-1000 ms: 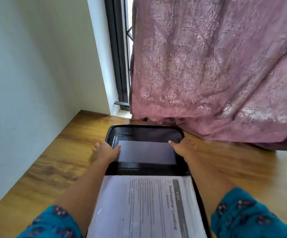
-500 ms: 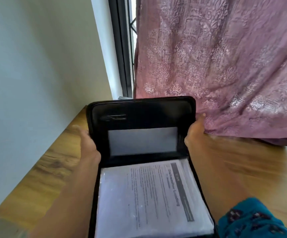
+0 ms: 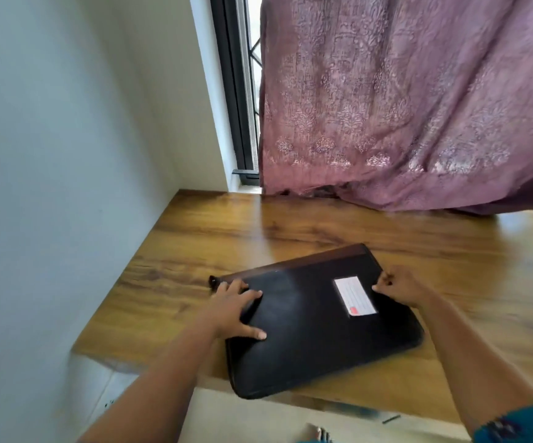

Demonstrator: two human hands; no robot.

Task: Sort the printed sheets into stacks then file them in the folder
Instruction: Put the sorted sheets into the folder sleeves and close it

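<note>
Wooden table (image 3: 290,231) bears closed folder (image 3: 316,330); left hand (image 3: 233,310) spread flat, right hand (image 3: 401,287) pinching its edge.

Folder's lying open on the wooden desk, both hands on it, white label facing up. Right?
Not quite: the folder is closed, no sheets showing. The head view shows it flat on the wooden desk, left hand and right hand on it, white label facing up.

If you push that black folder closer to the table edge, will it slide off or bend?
The black folder looks smooth and so does the wooden table, so it would probably slide easily. Its near corner already sticks out past the edge, so more pushing might tip it off. It lies flat under the left hand, so it is probably fairly stiff.
</note>
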